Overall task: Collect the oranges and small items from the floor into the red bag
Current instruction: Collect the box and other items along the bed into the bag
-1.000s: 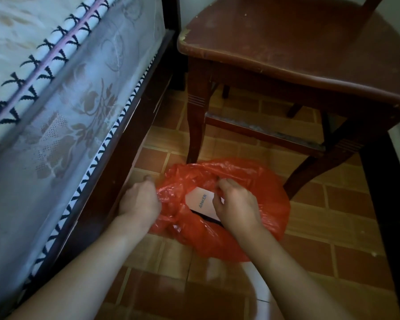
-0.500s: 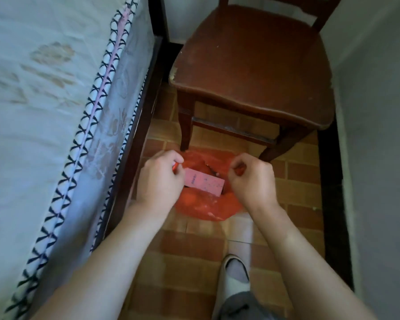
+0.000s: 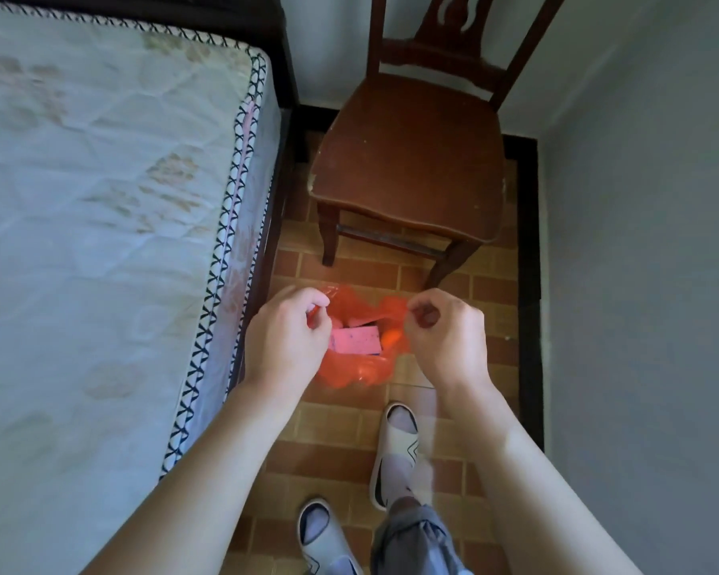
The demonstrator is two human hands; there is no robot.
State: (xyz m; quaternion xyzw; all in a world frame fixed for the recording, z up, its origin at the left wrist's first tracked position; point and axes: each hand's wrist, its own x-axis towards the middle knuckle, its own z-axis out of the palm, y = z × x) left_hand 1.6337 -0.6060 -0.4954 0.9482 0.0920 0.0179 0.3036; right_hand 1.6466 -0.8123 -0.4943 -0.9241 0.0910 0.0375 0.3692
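The red plastic bag (image 3: pixel 358 369) hangs above the tiled floor between my two hands. My left hand (image 3: pixel 285 338) pinches the bag's left edge, and my right hand (image 3: pixel 447 334) pinches its right edge, holding the mouth apart. Inside the bag lies a flat box (image 3: pixel 355 340) that looks pink through the plastic, with an orange (image 3: pixel 391 337) beside it on the right. Whatever else the bag holds is hidden.
A dark wooden chair (image 3: pixel 411 168) stands right behind the bag. A mattress on a dark bed frame (image 3: pixel 109 226) fills the left side, and a grey wall (image 3: pixel 648 242) closes the right. My feet in white slippers (image 3: pixel 395 454) stand on the brick-pattern floor.
The view has risen from a crouch to standing. The bag has come up off the floor, held by both hands at its edges, and the chair and bed now look farther below.
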